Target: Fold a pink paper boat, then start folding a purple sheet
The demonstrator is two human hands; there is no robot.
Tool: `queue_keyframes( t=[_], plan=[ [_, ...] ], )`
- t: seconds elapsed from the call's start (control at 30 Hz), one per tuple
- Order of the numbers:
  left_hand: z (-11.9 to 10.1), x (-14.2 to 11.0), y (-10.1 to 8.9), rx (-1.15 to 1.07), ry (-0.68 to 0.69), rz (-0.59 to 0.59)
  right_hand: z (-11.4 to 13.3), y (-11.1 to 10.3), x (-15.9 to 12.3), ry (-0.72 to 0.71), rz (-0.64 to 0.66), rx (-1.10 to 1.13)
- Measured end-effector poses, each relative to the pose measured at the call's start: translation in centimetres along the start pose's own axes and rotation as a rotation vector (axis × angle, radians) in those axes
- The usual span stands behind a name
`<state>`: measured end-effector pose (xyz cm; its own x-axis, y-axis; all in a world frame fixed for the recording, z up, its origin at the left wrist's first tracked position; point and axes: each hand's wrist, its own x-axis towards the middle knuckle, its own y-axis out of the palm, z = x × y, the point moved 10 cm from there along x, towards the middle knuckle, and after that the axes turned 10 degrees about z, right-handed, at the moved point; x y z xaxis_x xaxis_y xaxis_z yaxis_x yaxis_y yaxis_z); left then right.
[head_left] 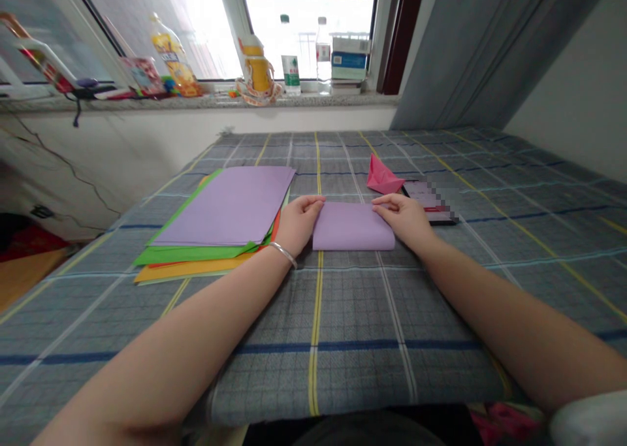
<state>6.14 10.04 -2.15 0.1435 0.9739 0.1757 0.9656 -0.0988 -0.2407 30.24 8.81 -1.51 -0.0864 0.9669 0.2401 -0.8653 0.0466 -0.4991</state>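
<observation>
At nine o'clock from our work lies a flat stack of purple, green, orange and yellow paper sheets (220, 204). Our left hand (300, 223) pinches the ten o'clock corner of a rectangular, light-purple folded paper sheet (353, 229) on the grey plaid cloth (353, 302); our right hand (407, 219) pinches its two o'clock corner. A pink folded-paper shape (383, 177) sits at one o'clock. We seem to be aligning a fold; next calls for keeping the far edges matched while creasing the rounded six o'clock edge.
</observation>
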Motion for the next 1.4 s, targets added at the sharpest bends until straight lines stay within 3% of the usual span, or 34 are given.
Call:
queue_keyframes(
  t=[0.2,0.37,0.67,0.8,0.97,1.03,1.1,1.23,1.4],
  plan=[
    [0.5,0.8,0.2,0.377,-0.054,0.132,-1.6,1.2,1.2,0.05,0.136,-0.107],
    [0.5,0.8,0.6,0.543,-0.048,0.188,-1.4,1.2,1.3,0.058,0.156,-0.206],
    [-0.9,0.4,2.2,0.985,0.085,0.272,-1.4,2.1,2.0,-0.022,0.238,-0.375],
    [-1.5,0.1,2.8,1.06,0.114,0.301,-1.5,2.4,2.4,-0.042,0.276,-0.394],
    [-0.6,0.4,2.8,1.058,0.114,0.333,-2.0,2.8,2.8,-0.042,0.323,-0.352],
    [-0.8,0.5,3.0,1.086,0.171,0.342,-2.0,3.1,2.9,-0.05,0.349,-0.34],
    [-1.6,0.3,4.0,1.129,0.321,0.397,-1.7,3.5,2.9,-0.085,0.387,-0.35],
    [-3.2,-1.8,7.4,1.209,0.651,0.697,-0.4,3.8,2.7,-0.202,0.434,-0.387],
    [-3.4,-2.0,8.2,1.331,0.633,0.819,0.1,4.1,3.0,-0.228,0.488,-0.415]
  ],
)
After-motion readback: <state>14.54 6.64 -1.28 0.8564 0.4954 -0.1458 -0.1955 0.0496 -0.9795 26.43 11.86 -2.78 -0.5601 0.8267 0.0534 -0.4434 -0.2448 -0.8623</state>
